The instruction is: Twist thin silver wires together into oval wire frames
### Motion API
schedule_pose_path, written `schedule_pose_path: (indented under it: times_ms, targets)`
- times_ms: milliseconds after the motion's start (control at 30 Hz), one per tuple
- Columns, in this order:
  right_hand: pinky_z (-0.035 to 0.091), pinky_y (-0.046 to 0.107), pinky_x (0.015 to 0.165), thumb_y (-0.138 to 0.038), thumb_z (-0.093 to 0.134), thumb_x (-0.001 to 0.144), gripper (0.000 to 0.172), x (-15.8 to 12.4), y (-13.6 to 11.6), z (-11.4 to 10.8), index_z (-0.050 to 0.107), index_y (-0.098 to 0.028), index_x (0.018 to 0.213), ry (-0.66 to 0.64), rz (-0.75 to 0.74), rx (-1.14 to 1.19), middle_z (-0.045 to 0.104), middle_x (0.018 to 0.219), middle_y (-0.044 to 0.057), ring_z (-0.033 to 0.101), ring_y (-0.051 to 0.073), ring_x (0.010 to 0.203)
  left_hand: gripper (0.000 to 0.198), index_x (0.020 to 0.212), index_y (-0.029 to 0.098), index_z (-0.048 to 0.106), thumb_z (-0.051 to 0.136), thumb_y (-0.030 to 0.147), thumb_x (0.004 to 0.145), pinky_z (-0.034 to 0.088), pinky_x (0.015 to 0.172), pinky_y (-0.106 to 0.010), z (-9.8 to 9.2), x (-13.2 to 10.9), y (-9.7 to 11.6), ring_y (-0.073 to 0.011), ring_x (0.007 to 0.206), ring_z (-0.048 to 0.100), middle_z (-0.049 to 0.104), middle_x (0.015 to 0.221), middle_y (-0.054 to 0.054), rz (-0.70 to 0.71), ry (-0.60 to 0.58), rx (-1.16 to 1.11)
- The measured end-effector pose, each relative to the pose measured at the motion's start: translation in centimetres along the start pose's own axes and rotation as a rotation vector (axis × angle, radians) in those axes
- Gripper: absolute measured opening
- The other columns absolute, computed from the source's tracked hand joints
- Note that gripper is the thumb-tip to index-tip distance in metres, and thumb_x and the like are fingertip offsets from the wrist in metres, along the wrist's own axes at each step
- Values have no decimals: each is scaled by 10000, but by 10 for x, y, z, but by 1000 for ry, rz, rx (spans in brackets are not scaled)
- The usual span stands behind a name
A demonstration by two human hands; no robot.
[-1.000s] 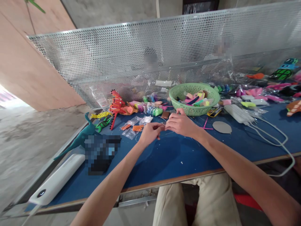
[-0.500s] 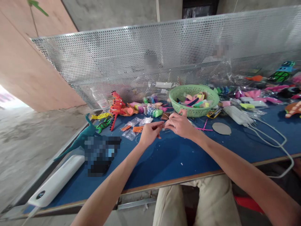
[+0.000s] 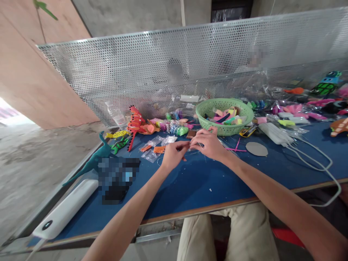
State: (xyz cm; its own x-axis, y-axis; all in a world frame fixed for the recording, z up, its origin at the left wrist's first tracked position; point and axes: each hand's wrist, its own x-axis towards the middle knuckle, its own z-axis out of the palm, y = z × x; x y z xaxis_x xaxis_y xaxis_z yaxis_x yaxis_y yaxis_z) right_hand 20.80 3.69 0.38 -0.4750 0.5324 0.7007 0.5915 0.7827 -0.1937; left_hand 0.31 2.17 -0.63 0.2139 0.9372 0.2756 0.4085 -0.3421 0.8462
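My left hand [image 3: 174,155] and my right hand [image 3: 210,144] meet fingertip to fingertip just above the blue table. Both are closed in a pinch; whatever lies between the fingertips is too small and covered to make out. Thin pale strands [image 3: 223,143] show beside my right hand. Behind the hands lies a small brown piece [image 3: 191,134]. Left of my left hand are clear plastic bags [image 3: 150,155] and an orange piece [image 3: 159,149]. A green basket [image 3: 223,129] of colourful soft pieces stands just beyond my right hand.
At left lie a teal long-necked dinosaur toy [image 3: 101,154], a white power bank [image 3: 66,210] and a blurred dark device [image 3: 118,181]. A grey oval disc [image 3: 257,149], pink sticks [image 3: 237,148] and a white power strip [image 3: 274,134] with cable are at right. A perforated metal screen [image 3: 141,69] stands behind.
Both hands stay in nearly the same place, fingertips together. The fingers of my right hand have shifted slightly, and a thin strand looped over them before no longer shows clearly.
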Motion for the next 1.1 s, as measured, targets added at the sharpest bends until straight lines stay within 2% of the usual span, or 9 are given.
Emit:
schedule_pose_path:
  times_ms: [133,400,667,833,1100]
  targets:
    - [185,430,965,-334,631,974,205,1,-2,-6,731,-257,813,-25,43,34,758,847,6,612,208,960,278,1073,196,773,592,334,913,513,467,-212,0,-1,1,-114,472,651,756,880,-27,38,-18,58]
    - [204,432,953,-452,611,966,238,1,10,-11,749,-278,881,-54,158,160,753,954,20,611,224,964,277,1082,201,781,621,342,904,539,532,-231,0,-3,3,-125,516,663,776,900,-36,78,-30,47]
    - [197,444,987,-453,674,920,213,2,13,-14,756,-292,806,-145,127,230,741,880,5,593,229,942,281,1075,179,786,596,306,911,539,549,-232,4,-5,8,-134,538,671,784,886,-43,96,-65,69]
    - [226,441,985,-434,640,945,216,2,15,-12,755,-281,845,-154,147,271,750,945,18,591,233,972,305,1128,177,768,603,314,912,541,553,-231,5,-4,8,-127,551,669,782,959,-50,60,-74,-15]
    - [323,425,964,-499,700,880,210,2,20,-6,794,-311,870,-134,282,287,677,962,38,596,214,945,285,1108,182,774,625,319,908,576,598,-251,6,-5,8,-150,593,706,787,959,-54,38,-62,-29]
